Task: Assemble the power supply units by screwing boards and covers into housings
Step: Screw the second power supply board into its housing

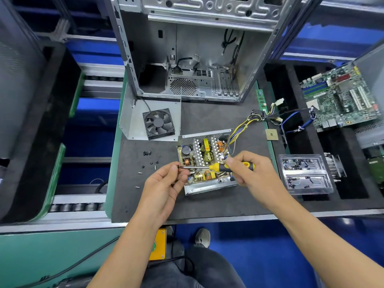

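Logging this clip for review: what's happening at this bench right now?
A person's right hand grips a yellow-and-black screwdriver held level over the open power supply. The left hand pinches a small screw at the driver's tip. More loose screws lie on the dark mat; the cover with its fan sits aside.

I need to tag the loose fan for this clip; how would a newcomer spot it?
Start at the big open computer case at the back of the dark mat. Just in front of its left corner lies a bent grey metal cover, and the fan sits on it: square, black, the only thing with blades.
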`<state>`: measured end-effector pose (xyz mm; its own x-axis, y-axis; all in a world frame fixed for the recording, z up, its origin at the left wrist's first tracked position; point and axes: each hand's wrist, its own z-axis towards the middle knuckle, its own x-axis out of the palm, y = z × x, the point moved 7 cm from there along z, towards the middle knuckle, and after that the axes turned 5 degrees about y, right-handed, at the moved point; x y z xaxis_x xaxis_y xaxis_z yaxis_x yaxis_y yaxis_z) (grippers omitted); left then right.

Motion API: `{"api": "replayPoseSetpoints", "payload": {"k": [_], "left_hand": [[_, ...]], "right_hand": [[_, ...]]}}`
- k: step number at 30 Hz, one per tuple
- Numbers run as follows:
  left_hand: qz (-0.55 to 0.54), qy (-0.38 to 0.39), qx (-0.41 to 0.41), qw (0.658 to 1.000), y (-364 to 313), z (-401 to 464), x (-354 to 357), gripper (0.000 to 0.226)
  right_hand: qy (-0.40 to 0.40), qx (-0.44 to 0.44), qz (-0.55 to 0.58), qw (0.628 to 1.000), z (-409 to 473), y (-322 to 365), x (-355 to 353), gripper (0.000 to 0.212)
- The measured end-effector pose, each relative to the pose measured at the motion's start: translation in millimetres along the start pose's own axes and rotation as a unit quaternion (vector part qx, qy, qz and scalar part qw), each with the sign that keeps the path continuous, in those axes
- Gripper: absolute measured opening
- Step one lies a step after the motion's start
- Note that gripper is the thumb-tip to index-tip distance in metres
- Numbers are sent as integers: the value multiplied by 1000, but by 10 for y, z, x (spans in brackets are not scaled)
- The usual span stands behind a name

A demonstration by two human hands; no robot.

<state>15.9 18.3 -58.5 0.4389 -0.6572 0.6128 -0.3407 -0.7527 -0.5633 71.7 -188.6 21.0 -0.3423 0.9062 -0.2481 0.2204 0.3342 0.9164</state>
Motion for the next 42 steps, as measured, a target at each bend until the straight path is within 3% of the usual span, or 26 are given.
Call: {"api": "replayPoseSetpoints", "payload": {"k": [9, 14, 23, 25, 28, 30, 35, 42], "left_hand": [[3, -31, 9, 999, -12, 2, -49, 18], [33, -28, 39, 998, -85, 11, -89, 16], [156, 8, 89, 984, -178, -21, -94, 16], [164, 6, 98, 982, -196, -23, -99, 20], [144, 7, 96, 985, -208, -23, -90, 18], [125, 19, 83, 989, -183, -24, -45, 15], [98, 45, 61, 992, -86, -20, 51, 15], [92, 53, 52, 993, -63, -8, -14, 20]], "right_hand": [[-15, 57, 52, 997, -13, -135, 83, 43], [29, 108, 131, 985, 0, -136, 178, 38], [13, 152, -8, 988, 70, -44, 85, 44], [40, 168, 24, 985, 49, -71, 126, 34], [63, 144, 193, 969, 42, -71, 198, 10], [34, 107, 252, 961, 43, -69, 208, 9], [-35, 53, 259, 964, 30, -63, 316, 5], [-60, 86, 251, 962, 55, -116, 361, 16]]}}
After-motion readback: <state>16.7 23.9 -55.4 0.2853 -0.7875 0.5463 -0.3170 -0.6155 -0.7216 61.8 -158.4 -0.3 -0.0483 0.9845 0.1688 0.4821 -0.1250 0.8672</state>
